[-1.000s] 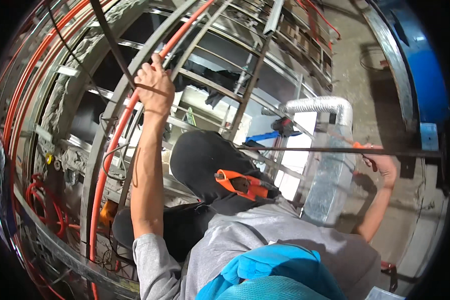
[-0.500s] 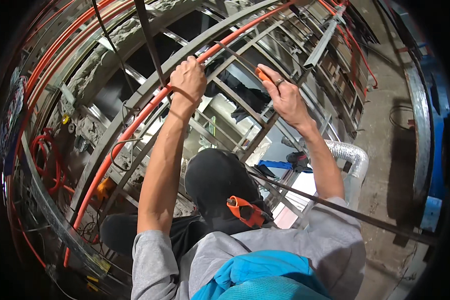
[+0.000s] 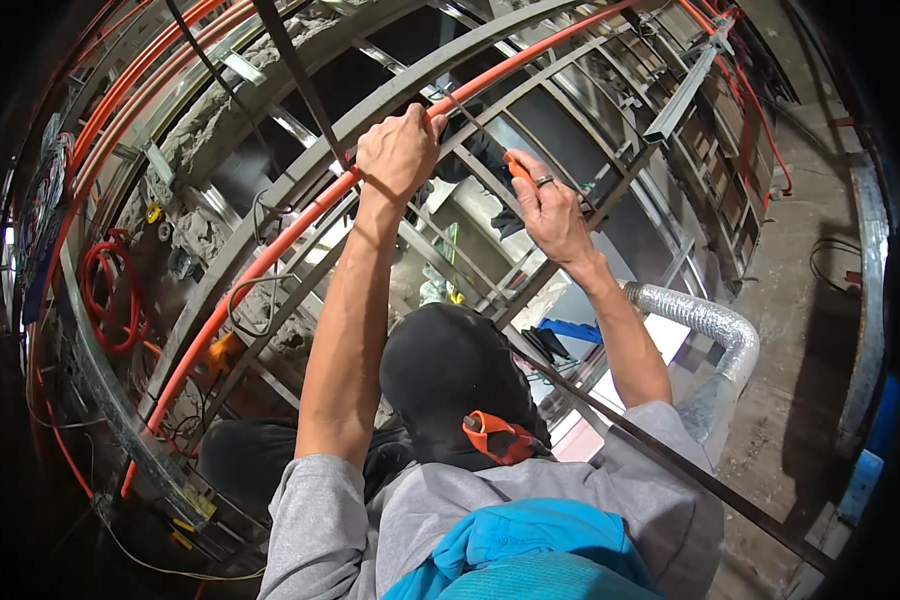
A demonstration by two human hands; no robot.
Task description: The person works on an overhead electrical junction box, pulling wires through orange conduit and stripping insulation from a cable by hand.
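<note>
My left hand (image 3: 398, 155) is wrapped round a long orange pipe (image 3: 305, 220) that runs diagonally beside a grey metal rail. My right hand (image 3: 552, 212) grips the orange handle (image 3: 516, 167) of a narrow-bladed saw. Its thin dark blade (image 3: 476, 126) lies across the pipe, just beyond my left hand. Fingers cover most of the handle, and I cannot tell how deep any cut in the pipe is. Below my arms are my black-clad knee (image 3: 450, 360) and an orange-and-dark tool (image 3: 500, 437) partly hidden at my leg.
A metal frame ladder-like grid (image 3: 530, 95) spans beneath the pipe, with gaps opening to a lower level. A dark bar (image 3: 670, 460) crosses at lower right. A silver flexible duct (image 3: 705, 315) bends at right. Coiled red tubing (image 3: 110, 290) and loose cables lie left.
My right hand has moved nearer the pipe and my left hand, and the saw blade reaches farther across the pipe. My left hand keeps its grip. The whole view has shifted slightly.
</note>
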